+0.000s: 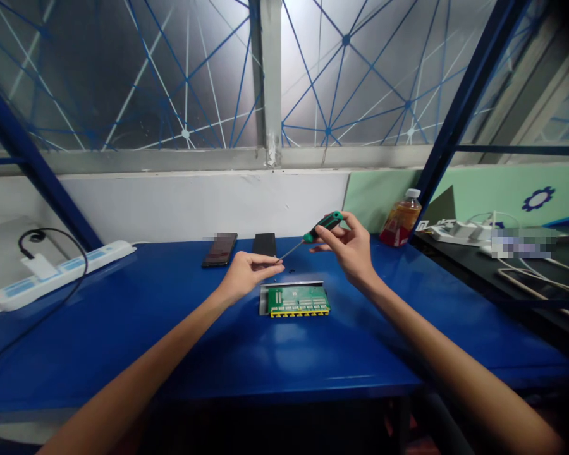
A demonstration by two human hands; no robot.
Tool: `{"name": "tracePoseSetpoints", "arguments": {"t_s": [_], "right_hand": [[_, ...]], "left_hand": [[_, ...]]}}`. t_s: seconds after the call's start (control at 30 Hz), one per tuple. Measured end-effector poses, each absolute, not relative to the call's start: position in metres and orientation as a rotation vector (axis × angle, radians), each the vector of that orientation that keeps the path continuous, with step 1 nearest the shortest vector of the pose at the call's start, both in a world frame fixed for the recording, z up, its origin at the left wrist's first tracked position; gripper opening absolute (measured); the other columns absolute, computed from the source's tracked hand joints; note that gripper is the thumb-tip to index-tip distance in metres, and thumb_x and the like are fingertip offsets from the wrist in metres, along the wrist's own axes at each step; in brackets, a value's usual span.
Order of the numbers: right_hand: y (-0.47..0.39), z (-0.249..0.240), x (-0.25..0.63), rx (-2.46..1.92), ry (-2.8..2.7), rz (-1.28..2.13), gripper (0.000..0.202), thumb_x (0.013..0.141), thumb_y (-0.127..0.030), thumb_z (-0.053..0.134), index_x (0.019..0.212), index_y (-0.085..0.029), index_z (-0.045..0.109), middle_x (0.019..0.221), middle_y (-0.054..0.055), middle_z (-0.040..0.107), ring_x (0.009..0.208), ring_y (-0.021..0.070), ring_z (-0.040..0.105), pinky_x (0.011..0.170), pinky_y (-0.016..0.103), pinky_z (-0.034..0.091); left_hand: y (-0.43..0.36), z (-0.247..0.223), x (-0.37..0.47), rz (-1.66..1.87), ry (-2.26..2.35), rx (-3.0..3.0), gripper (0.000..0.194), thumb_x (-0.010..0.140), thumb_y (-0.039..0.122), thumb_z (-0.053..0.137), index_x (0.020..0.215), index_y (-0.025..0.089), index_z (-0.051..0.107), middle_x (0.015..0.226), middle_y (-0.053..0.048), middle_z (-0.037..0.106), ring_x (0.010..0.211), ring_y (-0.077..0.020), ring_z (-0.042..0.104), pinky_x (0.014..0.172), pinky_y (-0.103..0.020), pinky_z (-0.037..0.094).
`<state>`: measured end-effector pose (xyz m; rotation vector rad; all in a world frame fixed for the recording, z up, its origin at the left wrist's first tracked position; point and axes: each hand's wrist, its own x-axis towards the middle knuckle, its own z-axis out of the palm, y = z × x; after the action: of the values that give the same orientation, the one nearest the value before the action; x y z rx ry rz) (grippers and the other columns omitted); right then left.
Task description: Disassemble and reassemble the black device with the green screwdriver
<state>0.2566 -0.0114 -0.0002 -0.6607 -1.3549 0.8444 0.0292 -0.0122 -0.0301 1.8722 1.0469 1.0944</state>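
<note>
My right hand (353, 246) is closed around the green and black handle of a screwdriver (329, 222), held tilted above the table. Its thin metal shaft slopes down to the left. At the shaft's tip, the thumb and fingers of my left hand (249, 275) are pinched together; anything small between them is too small to make out. Below both hands, a green circuit board (301, 298) with a row of yellow ports along its near edge lies in a metal housing (264, 300). Tiny dark pieces, perhaps screws (292, 271), lie just behind the board.
A phone (220, 249) and a black box-like object (264, 244) lie at the back of the blue table (208, 360). At left is a white power strip (66, 272) with a black cable. A drink bottle (401, 218) stands back right, beside a black surface with cables (526, 272).
</note>
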Motion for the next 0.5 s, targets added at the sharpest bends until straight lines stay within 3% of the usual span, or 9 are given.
{"name": "tracePoseSetpoints", "arguments": {"t_s": [0.1, 0.27, 0.5], "right_hand": [[-0.011, 0.002, 0.259, -0.710, -1.366, 0.785, 0.052, 0.078, -0.047, 0.070, 0.117, -0.023, 0.045, 0.080, 0.004, 0.069, 0.070, 0.0238, 0.073, 0.060, 0.036, 0.062], [-0.016, 0.001, 0.257, -0.766, -1.431, 0.644, 0.060, 0.084, -0.047, 0.062, 0.134, -0.024, 0.039, 0.073, -0.002, 0.060, 0.057, 0.0174, 0.068, 0.055, 0.031, 0.058], [-0.031, -0.009, 0.246, -0.866, -1.736, 0.335, 0.055, 0.090, -0.042, 0.055, 0.140, -0.026, 0.038, 0.079, 0.000, 0.060, 0.059, 0.0149, 0.061, 0.059, 0.032, 0.055]], "left_hand": [[-0.015, -0.028, 0.030, 1.017, 0.963, 1.953, 0.030, 0.080, 0.033, 0.073, 0.107, 0.020, 0.075, 0.113, -0.009, 0.072, 0.114, -0.0267, 0.063, 0.104, -0.043, 0.046], [-0.015, -0.028, 0.030, 0.939, 0.914, 2.001, 0.038, 0.099, 0.040, 0.043, 0.109, 0.021, 0.073, 0.125, -0.008, 0.066, 0.129, -0.0230, 0.052, 0.114, -0.044, 0.032], [-0.022, -0.036, 0.041, 0.880, 0.886, 2.014, 0.030, 0.094, 0.040, 0.054, 0.102, 0.021, 0.076, 0.118, -0.007, 0.070, 0.118, -0.0244, 0.060, 0.105, -0.039, 0.044]]}}
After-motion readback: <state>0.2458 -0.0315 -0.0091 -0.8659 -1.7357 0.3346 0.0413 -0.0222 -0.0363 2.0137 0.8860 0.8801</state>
